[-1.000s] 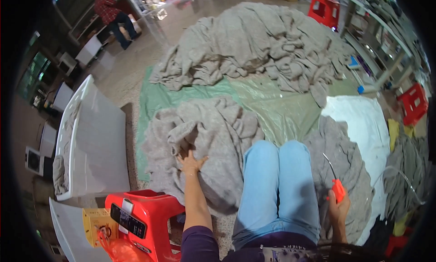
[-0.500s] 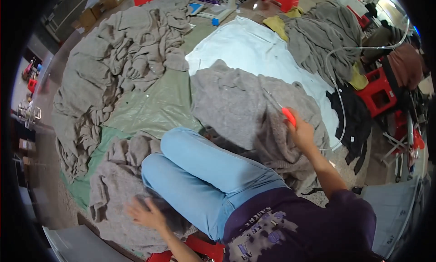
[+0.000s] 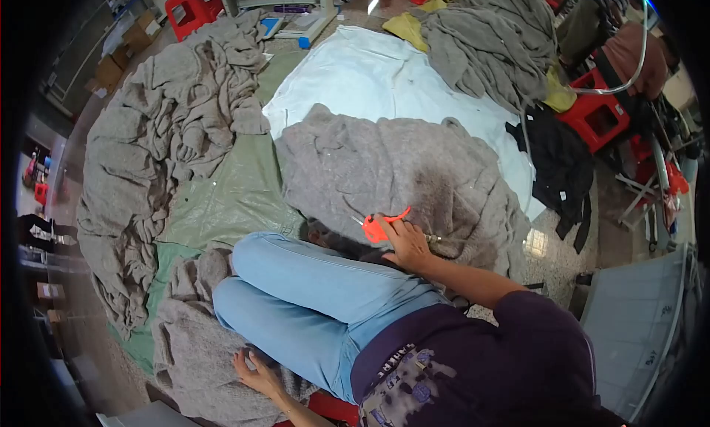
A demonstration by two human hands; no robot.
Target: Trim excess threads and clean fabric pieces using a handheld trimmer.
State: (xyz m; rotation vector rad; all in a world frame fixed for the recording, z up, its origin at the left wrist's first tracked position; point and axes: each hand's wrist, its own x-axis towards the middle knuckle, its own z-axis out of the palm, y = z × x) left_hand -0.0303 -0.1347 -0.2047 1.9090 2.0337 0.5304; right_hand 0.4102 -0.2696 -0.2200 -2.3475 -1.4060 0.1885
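Observation:
My right hand [image 3: 407, 243] is closed around an orange air blow gun [image 3: 376, 230], its thin metal nozzle pointing left, beside my knees. Under and beyond it spreads a grey-brown knitted piece [image 3: 362, 157] with a darker patch near my hand. On the lower left, my left hand [image 3: 259, 375] lies with fingers apart on another grey-brown knit [image 3: 196, 353]. A metal fitting shows behind the gun's grip.
A large heap of grey knits [image 3: 177, 116] covers the left side, over a green sheet [image 3: 229, 190]. A white cloth [image 3: 355, 72] lies ahead. Another knit pile [image 3: 488, 49], a black garment [image 3: 558, 160], a red stool [image 3: 595, 112] and a clear hose [image 3: 629, 83] are at the right.
My right hand has come down and left toward my knees with the air blow gun. My left hand has shifted slightly right and nearer me on the knit. The view has turned somewhat.

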